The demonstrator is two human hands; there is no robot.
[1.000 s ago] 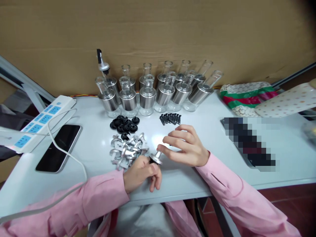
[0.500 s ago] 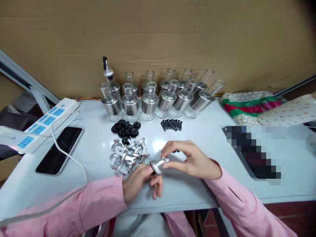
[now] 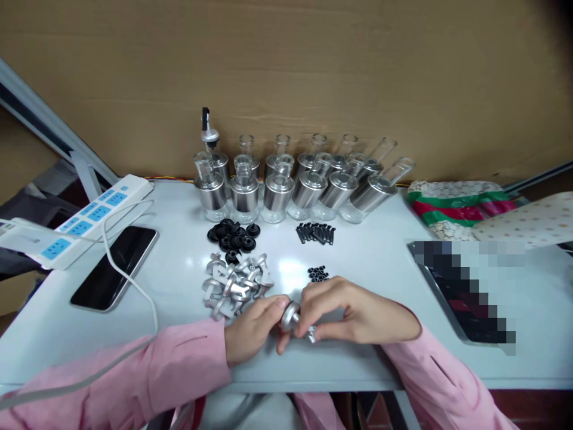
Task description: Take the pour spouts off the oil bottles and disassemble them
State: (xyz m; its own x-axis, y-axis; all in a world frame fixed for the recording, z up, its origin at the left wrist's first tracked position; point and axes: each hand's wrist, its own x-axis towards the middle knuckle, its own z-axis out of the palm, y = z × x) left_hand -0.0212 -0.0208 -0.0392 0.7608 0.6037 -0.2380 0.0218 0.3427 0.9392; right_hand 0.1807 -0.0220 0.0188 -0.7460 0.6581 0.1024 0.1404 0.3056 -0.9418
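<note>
Close to the table's front edge I hold a silver bottle pourer between both hands. My left hand is closed around its round base, whose underside is mostly hidden by the fingers. The thumb and fingers of my right hand grip the narrow spout, its tip showing below them. Left of the pourer lies a heap of silver pourer tops. Behind that heap sit several black ribbed stoppers. Small black rings lie just beyond my right hand, with thin black levers farther back.
Two rows of glass bottles with metal sleeves stand at the back; one carries a fitted pourer. A power strip, a phone and a white cable lie left. A partly blurred dark device and patterned bag are right.
The pourer has turned so its spout points down to the right. My right hand has moved lower and right with it, uncovering the small black rings. The whole view has shifted slightly.
</note>
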